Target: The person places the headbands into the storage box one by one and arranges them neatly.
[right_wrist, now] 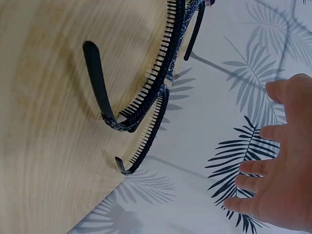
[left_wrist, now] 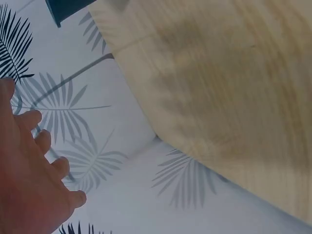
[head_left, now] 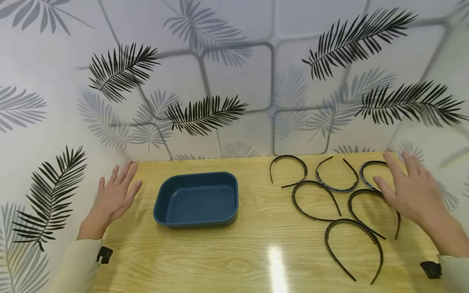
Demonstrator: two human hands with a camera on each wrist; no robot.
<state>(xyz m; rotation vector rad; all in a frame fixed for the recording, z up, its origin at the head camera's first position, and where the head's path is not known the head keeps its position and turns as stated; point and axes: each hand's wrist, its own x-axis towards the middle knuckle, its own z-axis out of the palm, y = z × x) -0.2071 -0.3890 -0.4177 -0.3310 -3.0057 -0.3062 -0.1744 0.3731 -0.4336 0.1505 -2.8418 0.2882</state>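
Observation:
My left hand is held out with fingers spread, left of a dark blue rectangular bin, and holds nothing. In the left wrist view only a corner of the bin shows, apart from the fingertips. Over the table's right end, my right hand is likewise outstretched and holds nothing. It is nearest a purple-trimmed headband and a black toothed headband. Several more headbands lie close by, among them a black one in front. Comb teeth line the inside of a headband in the right wrist view.
The light wood table meets a wall covering printed with leaves along its back edge. Some headbands overlap or touch, such as the middle black one and its neighbours. Bin and headbands stand well apart.

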